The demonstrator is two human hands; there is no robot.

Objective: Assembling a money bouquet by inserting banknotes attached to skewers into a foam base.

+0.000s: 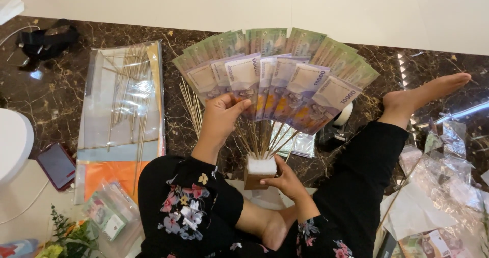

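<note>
The left hand [220,116] pinches the lower edge of a fan of paper banknotes [277,77], purple in front, green behind, spreading above it. Below, the right hand [286,179] clasps a small white foam block [261,167] from which thin wooden skewers [265,138] rise to the notes.

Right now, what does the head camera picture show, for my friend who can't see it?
A seated person's left hand touches a fan of purple and green banknotes on thin sticks, while the right hand steadies the small white-topped block holding them, above a dark marble floor.

Green and purple banknotes [277,74], white foam block [261,166], perhaps brown-based; black floral sleeves [188,202]; dark marbled floor [61,89].
</note>
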